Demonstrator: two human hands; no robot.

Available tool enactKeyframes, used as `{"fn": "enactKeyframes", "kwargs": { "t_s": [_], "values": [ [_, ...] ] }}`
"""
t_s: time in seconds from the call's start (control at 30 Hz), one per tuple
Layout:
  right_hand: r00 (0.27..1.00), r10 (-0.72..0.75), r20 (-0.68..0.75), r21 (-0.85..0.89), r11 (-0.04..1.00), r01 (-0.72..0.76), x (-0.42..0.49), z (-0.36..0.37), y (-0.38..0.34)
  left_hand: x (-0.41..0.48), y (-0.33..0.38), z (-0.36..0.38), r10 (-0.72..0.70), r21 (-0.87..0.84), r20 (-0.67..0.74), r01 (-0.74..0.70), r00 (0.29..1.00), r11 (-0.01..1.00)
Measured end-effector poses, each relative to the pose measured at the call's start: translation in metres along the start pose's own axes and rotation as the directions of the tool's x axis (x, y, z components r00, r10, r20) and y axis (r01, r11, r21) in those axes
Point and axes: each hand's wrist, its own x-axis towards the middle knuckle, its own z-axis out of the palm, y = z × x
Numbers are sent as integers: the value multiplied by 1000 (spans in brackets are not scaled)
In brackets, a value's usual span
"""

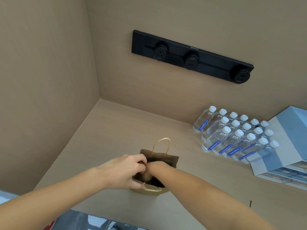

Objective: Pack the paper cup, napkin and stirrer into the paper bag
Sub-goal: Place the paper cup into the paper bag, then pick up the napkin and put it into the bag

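Observation:
A brown paper bag with twisted paper handles stands open on the wooden counter. My left hand grips the bag's left rim, fingers curled over the edge. My right hand reaches down into the bag's mouth; only its back and wrist show, and the fingers are hidden inside. A tan rounded shape shows in the bag between my hands; I cannot tell what it is. No cup, napkin or stirrer can be seen outside the bag.
Several small water bottles with white caps stand in rows at the right. Behind them sits a stack of blue-and-white boxes. A black socket strip hangs on the back wall. A side wall closes off the left.

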Motion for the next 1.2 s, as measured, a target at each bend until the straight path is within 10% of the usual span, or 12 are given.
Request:
{"fn": "enactKeyframes", "kwargs": {
  "t_s": [0.13, 0.27, 0.43, 0.63, 1.2],
  "values": [
    [980, -118, -159, 29, 992, 124, -51, -25, 6, -18, -16, 6, 122, -131, -385, -185, 915, 974],
    [823, -214, -526, 163, 925, 344, -116, -34, 35, -19, -34, 33, -221, -489, -623, -153, 750, 859],
    [541, 110, -834, 462, 675, 576, -145, 0, 95, 13, -62, 103, -586, -512, -354, 373, 729, 774],
    [538, 601, -591, 778, 600, 184, -53, 100, 177, 37, -75, 171, -730, -108, 55, 731, 681, 674],
    [553, 832, -35, 866, 302, -399, 17, 249, 213, 43, -72, 191, -788, 20, -34, 788, 615, 615]
  ]
}}
